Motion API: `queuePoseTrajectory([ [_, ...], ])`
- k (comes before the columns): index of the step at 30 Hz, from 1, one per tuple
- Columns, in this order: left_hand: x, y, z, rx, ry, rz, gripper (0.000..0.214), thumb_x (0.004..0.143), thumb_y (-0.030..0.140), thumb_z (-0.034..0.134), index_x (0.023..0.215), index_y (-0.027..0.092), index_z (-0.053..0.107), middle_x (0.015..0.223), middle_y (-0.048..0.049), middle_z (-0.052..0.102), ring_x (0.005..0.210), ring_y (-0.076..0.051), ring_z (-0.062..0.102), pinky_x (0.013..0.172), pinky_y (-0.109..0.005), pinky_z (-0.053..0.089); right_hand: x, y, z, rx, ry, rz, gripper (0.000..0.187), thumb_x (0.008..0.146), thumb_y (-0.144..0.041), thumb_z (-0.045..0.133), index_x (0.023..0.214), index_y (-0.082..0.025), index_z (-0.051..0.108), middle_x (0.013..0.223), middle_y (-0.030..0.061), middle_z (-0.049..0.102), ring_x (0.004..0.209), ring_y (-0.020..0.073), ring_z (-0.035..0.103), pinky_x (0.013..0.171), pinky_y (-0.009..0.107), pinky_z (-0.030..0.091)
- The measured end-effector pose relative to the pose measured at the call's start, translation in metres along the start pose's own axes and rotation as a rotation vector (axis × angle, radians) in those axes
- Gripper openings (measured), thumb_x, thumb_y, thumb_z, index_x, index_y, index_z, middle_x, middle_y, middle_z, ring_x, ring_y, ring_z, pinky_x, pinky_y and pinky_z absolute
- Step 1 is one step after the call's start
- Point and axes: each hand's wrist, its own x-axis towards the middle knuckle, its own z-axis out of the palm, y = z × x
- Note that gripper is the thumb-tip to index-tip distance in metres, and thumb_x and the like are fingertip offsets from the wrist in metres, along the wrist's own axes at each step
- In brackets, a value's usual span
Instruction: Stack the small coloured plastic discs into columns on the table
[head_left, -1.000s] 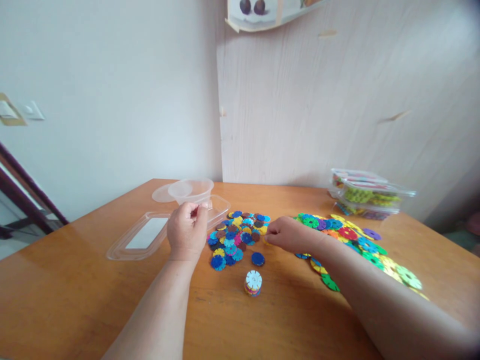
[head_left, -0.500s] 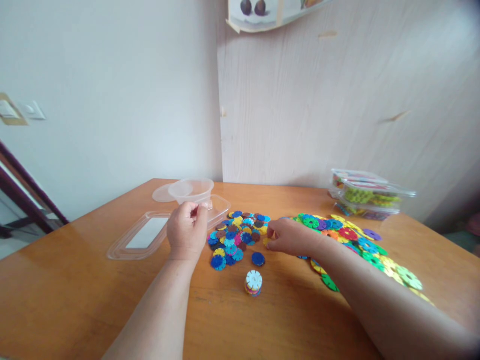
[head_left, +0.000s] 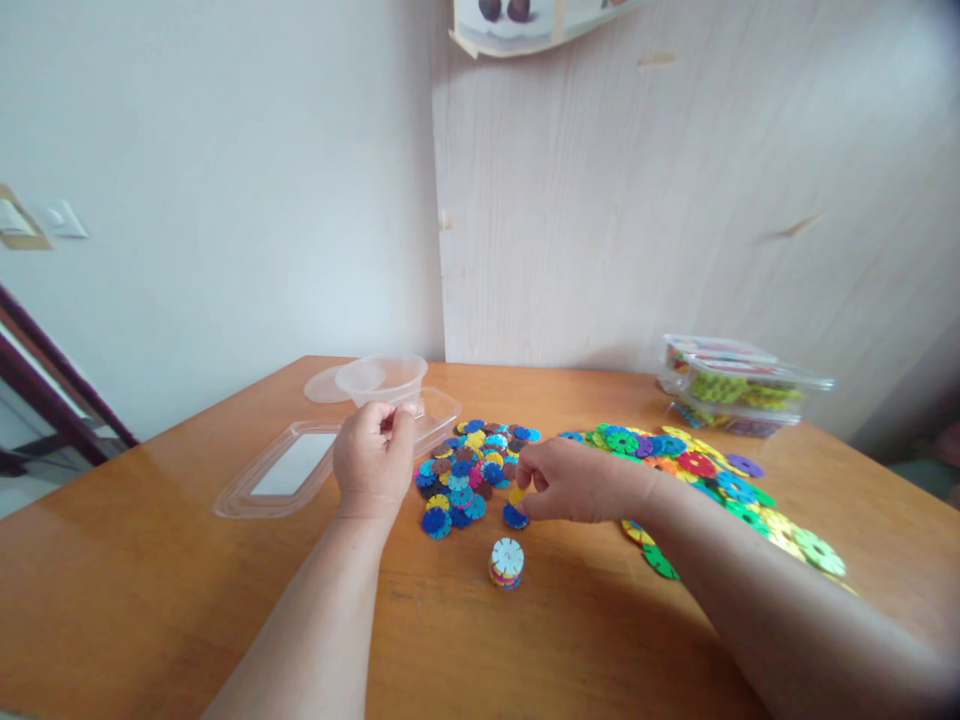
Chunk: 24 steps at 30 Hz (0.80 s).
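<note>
My right hand (head_left: 574, 482) pinches a small yellow disc (head_left: 517, 494) just above the wooden table (head_left: 150, 580), close to a lone blue disc (head_left: 514, 517). A short stack of small discs (head_left: 507, 563) with a light blue one on top stands in front of it. Behind lies a pile of small coloured discs (head_left: 472, 465). My left hand (head_left: 373, 458) hovers at the pile's left edge, fingers curled together; whether anything is in them is hidden. Larger coloured discs (head_left: 697, 475) spread out to the right under my right forearm.
A clear rectangular lid (head_left: 281, 475) and a clear tray (head_left: 435, 415) lie at the left back, with a round clear tub (head_left: 390, 378) and its lid (head_left: 326, 385) behind. Clear boxes holding discs (head_left: 739, 390) stand at the back right against a wooden panel.
My right hand has moved left and toward me, lifting a yellow disc from the pile's right edge to above the lone blue disc. My left hand has stayed put.
</note>
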Motion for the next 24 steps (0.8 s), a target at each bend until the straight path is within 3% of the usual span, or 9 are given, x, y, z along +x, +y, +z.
queuePoseTrajectory([
  [4, -0.0002, -0.0004, 0.0001, -0.007, -0.001, 0.004, 0.028, 0.087, 0.045, 0.055, 0.072, 0.022, 0.06, 0.07, -0.0008, 0.067, 0.07, -0.018, 0.061, 0.064, -0.028, 0.037, -0.0049, -0.0091, 0.001, -0.003, 0.002, -0.05, 0.031, 0.075, -0.041, 0.069, 0.1, -0.022, 0.069, 0.091, 0.0014, 0.07, 0.072, 0.0143, 0.059, 0.056, 0.022, 0.037],
  [8, 0.0, -0.0015, 0.0011, 0.0, 0.002, 0.013, 0.027, 0.088, 0.045, 0.054, 0.073, 0.022, 0.061, 0.072, -0.0012, 0.068, 0.072, -0.019, 0.062, 0.066, -0.029, 0.038, -0.0055, -0.0077, 0.0037, -0.002, 0.007, -0.05, 0.041, 0.074, -0.045, 0.071, 0.109, -0.023, 0.067, 0.095, 0.0021, 0.07, 0.075, 0.0155, 0.06, 0.057, 0.023, 0.036],
  [14, -0.0001, -0.0014, 0.0014, 0.011, 0.016, 0.014, 0.026, 0.087, 0.043, 0.054, 0.072, 0.022, 0.06, 0.073, -0.0014, 0.068, 0.073, -0.019, 0.062, 0.066, -0.029, 0.038, -0.007, -0.0114, 0.0034, -0.031, -0.065, -0.149, 0.04, 0.076, -0.04, 0.069, 0.116, -0.031, 0.068, 0.089, -0.0023, 0.07, 0.071, 0.0143, 0.06, 0.056, 0.022, 0.034],
  [24, 0.0002, 0.0002, 0.0004, -0.002, 0.012, 0.016, 0.026, 0.086, 0.043, 0.055, 0.071, 0.022, 0.059, 0.07, -0.0008, 0.067, 0.071, -0.018, 0.061, 0.064, -0.029, 0.037, -0.0058, -0.0088, 0.004, -0.028, -0.046, -0.105, 0.037, 0.078, -0.036, 0.064, 0.114, -0.033, 0.072, 0.087, -0.0026, 0.072, 0.071, 0.0147, 0.062, 0.057, 0.022, 0.036],
])
